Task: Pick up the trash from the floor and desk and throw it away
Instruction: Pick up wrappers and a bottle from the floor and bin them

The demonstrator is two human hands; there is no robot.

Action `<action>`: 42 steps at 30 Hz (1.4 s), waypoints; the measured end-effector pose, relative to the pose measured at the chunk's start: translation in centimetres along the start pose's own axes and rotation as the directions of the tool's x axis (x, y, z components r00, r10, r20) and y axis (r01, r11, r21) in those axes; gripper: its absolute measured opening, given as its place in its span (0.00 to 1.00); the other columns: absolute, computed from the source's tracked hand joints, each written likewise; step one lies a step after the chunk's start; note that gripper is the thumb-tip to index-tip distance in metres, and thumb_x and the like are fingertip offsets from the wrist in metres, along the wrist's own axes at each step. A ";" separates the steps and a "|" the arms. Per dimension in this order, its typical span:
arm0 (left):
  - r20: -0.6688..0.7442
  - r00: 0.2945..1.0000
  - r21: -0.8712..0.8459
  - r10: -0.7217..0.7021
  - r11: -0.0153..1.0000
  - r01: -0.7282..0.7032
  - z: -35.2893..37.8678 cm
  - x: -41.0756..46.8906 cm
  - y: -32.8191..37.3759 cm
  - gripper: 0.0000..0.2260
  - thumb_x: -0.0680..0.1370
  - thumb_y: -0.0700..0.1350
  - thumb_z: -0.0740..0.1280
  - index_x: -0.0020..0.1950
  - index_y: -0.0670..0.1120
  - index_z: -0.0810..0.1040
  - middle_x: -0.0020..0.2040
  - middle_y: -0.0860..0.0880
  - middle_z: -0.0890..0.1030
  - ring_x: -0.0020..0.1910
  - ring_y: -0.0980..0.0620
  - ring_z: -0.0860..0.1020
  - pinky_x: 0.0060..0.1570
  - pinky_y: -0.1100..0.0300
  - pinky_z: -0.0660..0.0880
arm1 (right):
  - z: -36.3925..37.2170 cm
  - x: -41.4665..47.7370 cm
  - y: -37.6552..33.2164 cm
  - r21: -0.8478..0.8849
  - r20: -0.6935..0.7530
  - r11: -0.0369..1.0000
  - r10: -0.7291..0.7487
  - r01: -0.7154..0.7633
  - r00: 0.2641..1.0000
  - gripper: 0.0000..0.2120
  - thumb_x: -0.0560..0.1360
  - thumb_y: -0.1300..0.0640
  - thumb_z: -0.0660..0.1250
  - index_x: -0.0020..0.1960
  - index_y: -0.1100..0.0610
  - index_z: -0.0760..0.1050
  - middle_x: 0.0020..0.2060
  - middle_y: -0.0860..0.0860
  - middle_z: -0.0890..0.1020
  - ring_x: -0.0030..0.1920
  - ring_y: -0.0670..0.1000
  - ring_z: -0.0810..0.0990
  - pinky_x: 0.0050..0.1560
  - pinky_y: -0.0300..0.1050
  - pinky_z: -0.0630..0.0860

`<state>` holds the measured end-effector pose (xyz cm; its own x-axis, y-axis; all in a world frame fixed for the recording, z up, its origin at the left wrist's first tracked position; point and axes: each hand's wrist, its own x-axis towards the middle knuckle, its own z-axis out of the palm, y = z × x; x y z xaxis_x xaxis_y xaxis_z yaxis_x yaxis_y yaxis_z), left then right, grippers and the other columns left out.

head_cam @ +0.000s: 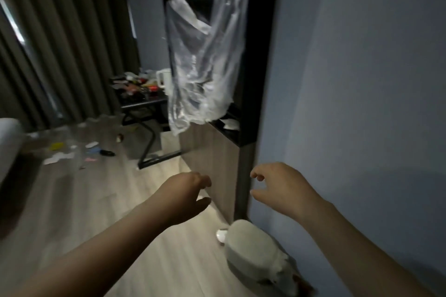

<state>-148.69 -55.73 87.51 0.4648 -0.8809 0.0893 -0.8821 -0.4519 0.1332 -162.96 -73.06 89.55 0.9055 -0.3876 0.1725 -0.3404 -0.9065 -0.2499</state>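
Trash point(58, 158) litters the floor point(108, 200) and the desk point(144, 104) beyond, so I judge collecting not yet begun. Left hand point(190, 190) and right hand point(277, 185) reach forward, loosely curled and holding nothing, below a clear plastic bag point(205, 60).

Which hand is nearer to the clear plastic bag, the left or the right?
Left. The left hand is almost straight below the clear plastic bag; the right hand is below and further right.
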 end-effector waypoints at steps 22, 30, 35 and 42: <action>-0.128 0.824 -0.109 -0.552 0.834 0.541 -6.7 -16.8 -31.9 0.18 0.77 0.56 0.63 0.66 0.55 0.71 0.60 0.57 0.76 0.58 0.57 0.75 0.57 0.61 0.73 | 11.4 20.8 -34.4 0.067 0.147 0.879 -0.477 0.473 0.866 0.17 0.71 0.46 0.66 0.60 0.46 0.75 0.53 0.43 0.79 0.54 0.46 0.76 0.51 0.43 0.73; -0.122 0.752 -0.098 -0.648 0.762 0.640 -6.7 -10.6 -41.3 0.18 0.76 0.56 0.64 0.65 0.55 0.72 0.59 0.57 0.76 0.57 0.58 0.75 0.56 0.63 0.73 | 15.4 33.0 -37.1 0.124 0.157 0.843 -0.538 0.524 0.828 0.17 0.72 0.47 0.66 0.61 0.46 0.74 0.54 0.42 0.79 0.55 0.44 0.76 0.53 0.42 0.74; -0.107 0.721 -0.082 -0.684 0.729 0.680 -7.1 -5.1 -47.0 0.17 0.77 0.56 0.64 0.65 0.55 0.72 0.60 0.55 0.76 0.57 0.57 0.75 0.57 0.60 0.73 | 17.4 41.1 -37.6 0.141 0.192 0.839 -0.544 0.526 0.817 0.17 0.72 0.46 0.65 0.60 0.47 0.75 0.54 0.43 0.79 0.55 0.44 0.76 0.54 0.42 0.75; -0.055 0.693 -0.105 -0.718 0.695 0.712 -6.0 -0.4 -55.1 0.18 0.77 0.56 0.63 0.65 0.55 0.72 0.60 0.56 0.76 0.58 0.57 0.75 0.57 0.61 0.73 | 20.8 50.2 -39.5 0.146 0.257 0.845 -0.534 0.514 0.806 0.17 0.72 0.46 0.65 0.60 0.48 0.75 0.54 0.43 0.80 0.54 0.45 0.76 0.54 0.44 0.75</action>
<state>-99.85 -29.60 86.03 0.9602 -0.2784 0.0209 -0.2741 -0.9261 0.2593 -98.82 -53.22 88.28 0.9763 0.2148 0.0273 0.2144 -0.9410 -0.2619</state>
